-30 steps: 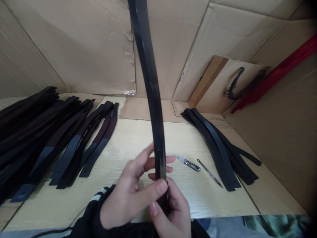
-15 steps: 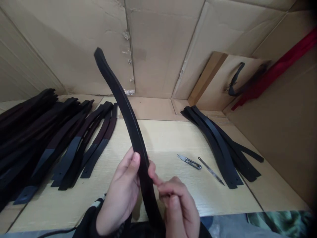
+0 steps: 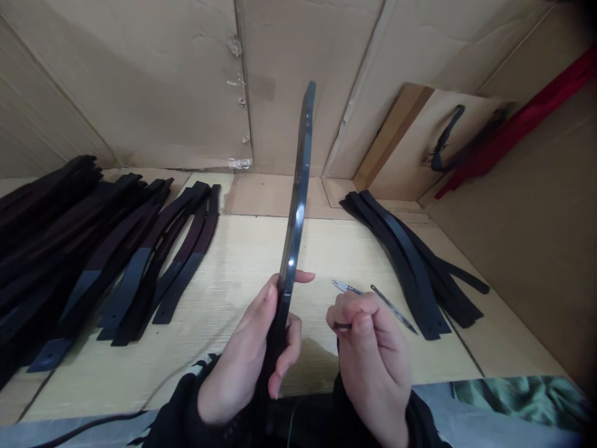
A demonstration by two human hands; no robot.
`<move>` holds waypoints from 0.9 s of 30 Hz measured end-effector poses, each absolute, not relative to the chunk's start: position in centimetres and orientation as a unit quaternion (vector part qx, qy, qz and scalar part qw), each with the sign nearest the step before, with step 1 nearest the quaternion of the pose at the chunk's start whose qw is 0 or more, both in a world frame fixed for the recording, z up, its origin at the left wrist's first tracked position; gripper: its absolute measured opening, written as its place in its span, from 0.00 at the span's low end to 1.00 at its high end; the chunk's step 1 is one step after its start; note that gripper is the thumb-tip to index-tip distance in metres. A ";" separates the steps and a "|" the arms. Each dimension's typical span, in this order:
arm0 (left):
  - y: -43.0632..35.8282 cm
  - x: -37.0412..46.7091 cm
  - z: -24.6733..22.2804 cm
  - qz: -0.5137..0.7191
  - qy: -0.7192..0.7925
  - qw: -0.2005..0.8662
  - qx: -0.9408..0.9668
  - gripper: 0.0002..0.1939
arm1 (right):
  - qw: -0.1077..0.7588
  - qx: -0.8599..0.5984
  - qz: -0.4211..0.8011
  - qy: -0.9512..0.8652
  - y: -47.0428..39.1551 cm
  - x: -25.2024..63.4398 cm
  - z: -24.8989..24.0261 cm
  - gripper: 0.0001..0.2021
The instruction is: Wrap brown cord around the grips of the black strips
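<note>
A long dark curved strip stands nearly upright in the middle, its shiny narrow edge facing the camera. My left hand grips its lower part, with the thumb on the near side and fingers round the far side. To the right, apart from the strip, my right hand is closed in a pinch on a small dark thin piece, most of it hidden by the fingers. Just beyond this hand lie thread snips, partly covered, and a thin metal tool.
Many dark strips are piled on the left of the pale table. A smaller bundle of strips lies at the right. Cardboard walls enclose the back and right; red cloth hangs at the right. A cable runs along the front left.
The held strip has swung from leaning left to nearly upright and turned edge-on. My right hand has moved away from it to the right, and a dark piece now shows between its fingers.
</note>
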State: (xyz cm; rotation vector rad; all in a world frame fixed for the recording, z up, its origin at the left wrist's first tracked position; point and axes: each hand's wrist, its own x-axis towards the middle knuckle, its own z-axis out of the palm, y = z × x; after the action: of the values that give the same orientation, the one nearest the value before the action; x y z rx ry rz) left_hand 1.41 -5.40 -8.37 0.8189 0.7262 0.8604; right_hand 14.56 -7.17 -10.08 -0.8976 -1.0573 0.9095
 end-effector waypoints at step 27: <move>-6.4 2.8 -10.5 0.455 0.424 0.550 0.558 0.14 | 0.601 -0.428 0.413 -0.533 -6.4 13.8 -10.7 0.11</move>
State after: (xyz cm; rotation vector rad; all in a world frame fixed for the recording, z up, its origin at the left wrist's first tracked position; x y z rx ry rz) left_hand 2.83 -6.41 -10.50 1.3201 1.0049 1.0767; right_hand 13.80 -6.36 -10.75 -0.9927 -1.2361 0.9561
